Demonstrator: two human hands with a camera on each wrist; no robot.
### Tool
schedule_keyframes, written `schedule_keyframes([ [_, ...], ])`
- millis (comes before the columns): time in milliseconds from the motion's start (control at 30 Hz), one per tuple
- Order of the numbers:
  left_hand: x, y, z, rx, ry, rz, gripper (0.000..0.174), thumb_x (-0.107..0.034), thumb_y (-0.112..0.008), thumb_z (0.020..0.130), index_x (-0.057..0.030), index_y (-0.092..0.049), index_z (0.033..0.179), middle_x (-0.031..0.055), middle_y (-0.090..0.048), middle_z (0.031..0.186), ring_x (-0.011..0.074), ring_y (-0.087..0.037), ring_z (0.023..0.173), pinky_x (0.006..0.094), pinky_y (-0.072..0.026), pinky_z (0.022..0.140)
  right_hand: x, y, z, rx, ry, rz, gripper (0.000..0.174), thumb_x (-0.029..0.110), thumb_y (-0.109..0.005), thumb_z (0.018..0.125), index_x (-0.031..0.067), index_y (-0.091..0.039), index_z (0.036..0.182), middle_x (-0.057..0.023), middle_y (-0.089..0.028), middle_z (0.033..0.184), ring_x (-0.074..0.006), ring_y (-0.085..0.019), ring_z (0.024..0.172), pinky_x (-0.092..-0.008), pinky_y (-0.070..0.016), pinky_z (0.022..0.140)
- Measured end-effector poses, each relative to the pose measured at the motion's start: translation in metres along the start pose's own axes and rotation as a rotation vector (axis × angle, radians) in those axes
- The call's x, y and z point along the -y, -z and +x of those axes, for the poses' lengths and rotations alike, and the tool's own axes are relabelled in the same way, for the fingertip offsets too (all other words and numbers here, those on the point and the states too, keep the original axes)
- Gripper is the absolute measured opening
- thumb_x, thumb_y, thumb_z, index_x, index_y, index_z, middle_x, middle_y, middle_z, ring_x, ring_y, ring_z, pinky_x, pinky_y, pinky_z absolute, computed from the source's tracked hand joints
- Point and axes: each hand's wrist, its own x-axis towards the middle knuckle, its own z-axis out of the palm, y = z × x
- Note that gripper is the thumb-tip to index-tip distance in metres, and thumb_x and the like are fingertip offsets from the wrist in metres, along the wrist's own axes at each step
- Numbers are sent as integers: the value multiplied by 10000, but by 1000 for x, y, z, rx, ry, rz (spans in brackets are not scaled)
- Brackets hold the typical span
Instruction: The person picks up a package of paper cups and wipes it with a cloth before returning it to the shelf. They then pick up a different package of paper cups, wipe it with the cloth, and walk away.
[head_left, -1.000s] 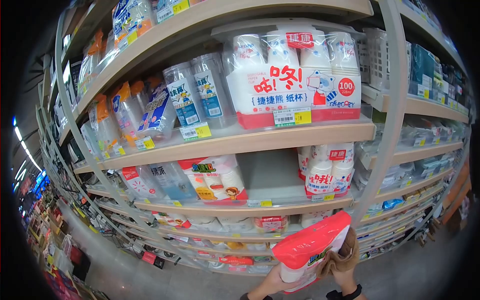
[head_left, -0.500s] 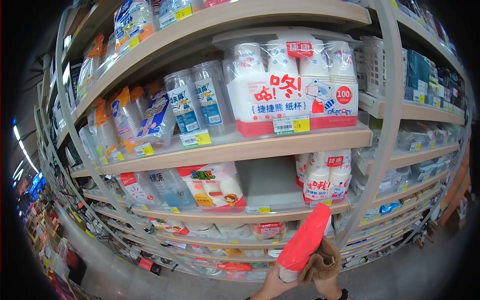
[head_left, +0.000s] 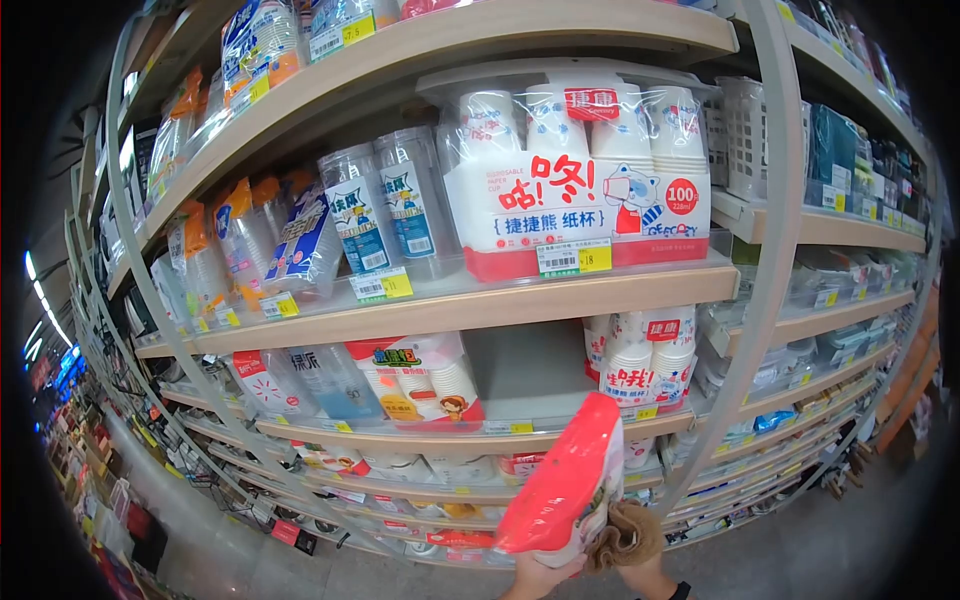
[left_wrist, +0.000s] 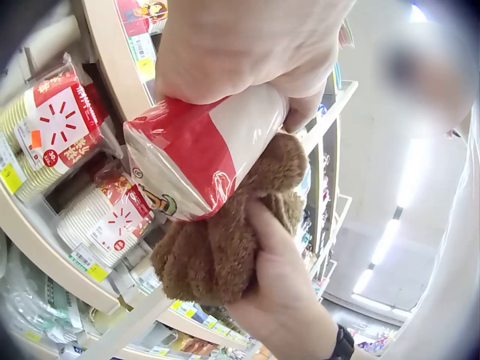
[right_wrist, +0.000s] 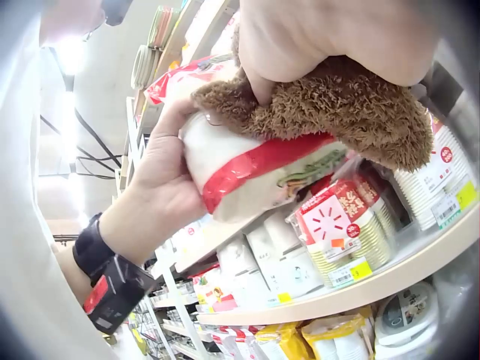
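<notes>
My left hand (head_left: pixel 545 578) grips a plastic-wrapped pack of paper cups (head_left: pixel 568 480), red and white, held tilted in front of the shelves. My right hand (head_left: pixel 648 580) holds a fuzzy brown cloth (head_left: pixel 625 537) against the side of the pack. In the left wrist view, the cloth (left_wrist: pixel 214 255) is bunched under the thumb and fingers of the right hand (left_wrist: pixel 281 289) and overlaps the pack's lower side. The right wrist view shows the left hand (right_wrist: pixel 165 176) round the end of the pack (right_wrist: pixel 232 169), with the cloth (right_wrist: pixel 330 105) draped across it.
A large pack of paper cups (head_left: pixel 590 190) stands on the upper shelf beside clear plastic cups (head_left: pixel 360 210). On the shelf below are another cup pack (head_left: pixel 420 385) and a smaller one (head_left: pixel 645 365). A metal upright (head_left: pixel 775 200) runs at the right.
The held pack and both hands have shifted left in the head view. The pack has turned, so its red face shows differently. The cloth stays against it.
</notes>
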Motion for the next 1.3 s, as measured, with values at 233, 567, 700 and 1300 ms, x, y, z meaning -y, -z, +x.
schedule_keyframes([
  [233,-2,29,-8,33,37,167,743,-98,-834,602,26,-464,1234,126,-550,1182,204,-527,1099,377,-414,958,-5,37,0,157,-405,52,285,163,-708,784,14,-584,992,-81,-591,947,-188,-560,915,-329,-445,806],
  [567,-15,29,-10,131,79,126,714,-119,-828,626,-10,-478,1239,106,-573,1184,197,-557,1076,349,-439,929,-20,64,5,-232,-557,486,615,166,-735,768,8,-414,1269,-93,-527,1200,-193,-528,1091,-341,-431,935],
  [700,-7,32,-18,147,104,92,719,-114,-825,630,-14,-467,1245,105,-570,1186,195,-556,1078,349,-443,926,-16,57,5,-46,-429,319,641,166,-724,775,7,-381,1293,-101,-492,1257,-194,-490,1151,-343,-400,977],
  [1300,8,52,-38,101,192,-79,745,-89,-814,645,-33,-420,1275,101,-558,1195,191,-549,1086,349,-462,915,-2,24,1,429,-124,97,845,276,-810,662,23,-352,1325,-115,-444,1306,-247,-442,1199,-391,-348,1019],
])
